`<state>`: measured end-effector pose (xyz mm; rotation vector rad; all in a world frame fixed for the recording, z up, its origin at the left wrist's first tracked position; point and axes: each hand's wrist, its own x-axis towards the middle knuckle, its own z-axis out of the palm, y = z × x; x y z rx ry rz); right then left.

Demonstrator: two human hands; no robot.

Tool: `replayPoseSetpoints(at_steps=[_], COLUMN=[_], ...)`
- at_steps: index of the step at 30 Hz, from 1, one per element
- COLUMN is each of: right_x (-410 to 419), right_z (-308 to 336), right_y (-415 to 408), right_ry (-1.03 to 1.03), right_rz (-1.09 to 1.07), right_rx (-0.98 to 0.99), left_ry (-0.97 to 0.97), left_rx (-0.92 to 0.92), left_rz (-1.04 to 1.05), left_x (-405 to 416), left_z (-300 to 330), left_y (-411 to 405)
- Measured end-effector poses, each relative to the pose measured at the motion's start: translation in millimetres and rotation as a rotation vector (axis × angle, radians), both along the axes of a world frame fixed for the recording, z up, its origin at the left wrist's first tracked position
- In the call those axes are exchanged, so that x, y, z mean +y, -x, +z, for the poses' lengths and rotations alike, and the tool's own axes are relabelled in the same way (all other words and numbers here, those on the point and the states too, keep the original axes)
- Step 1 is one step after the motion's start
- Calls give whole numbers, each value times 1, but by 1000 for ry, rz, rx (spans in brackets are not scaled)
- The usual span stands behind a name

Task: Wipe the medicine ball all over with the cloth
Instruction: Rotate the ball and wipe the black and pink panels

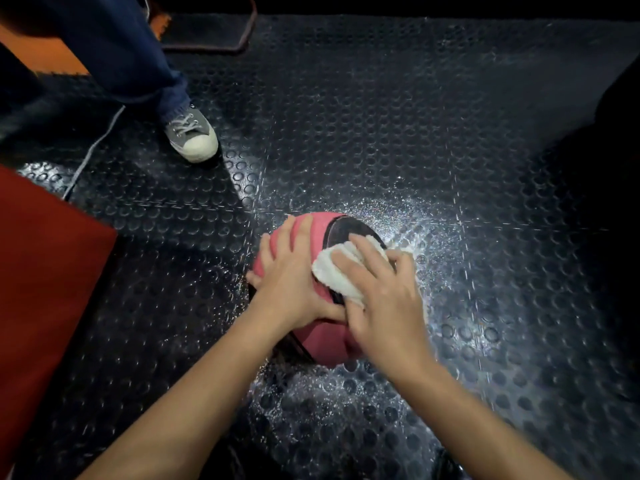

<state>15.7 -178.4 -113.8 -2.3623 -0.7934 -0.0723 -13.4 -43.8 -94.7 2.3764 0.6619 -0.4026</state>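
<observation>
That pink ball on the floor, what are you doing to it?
A person is cleaning a pink medicine ball that sits on the studded black rubber floor. The left hand lies flat on the ball to steady it. The right hand presses a white cloth against the ball's top, over a dark panel. Another person's grey sneaker stands nearby.

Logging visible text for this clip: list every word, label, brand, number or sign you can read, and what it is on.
None can be read.
Medicine ball: pink with a dark panel; no print shows, and much of it is covered by the left hand, the right hand and the white cloth.
Grey sneaker: no readable logo.
Studded floor mat: pattern only, no text.
</observation>
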Motion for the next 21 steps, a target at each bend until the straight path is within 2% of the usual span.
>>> replayPoseSetpoints(at_steps=[3,5,7,8,11,15,17,21], right_x=[5,19,30,33,19,-4,5,33], right_z=[7,8,9,9,9,5,8,13], right_y=[-24,-54,-79,-82,-51,-10,-27,-70], right_ry=[56,130,116,114,173,114,144,179], right_rz=[28,20,-20,-35,-50,83,85,12], right_rx=[-13,102,223,221,41,-137,-86,174], left_ry=[-5,-10,-26,-36,-29,-18,-30,-45], left_rx=[-2,1,-2,-7,-20,-36,-52,-38], left_rz=[-29,-38,-47,-48,-29,12,-6,-13], left_x=[-6,-8,-10,-10,-7,-5,-8,-9], left_z=[1,2,1,0,-2,-3,-6,-6], left_y=[3,3,1,1,1,8,12,8])
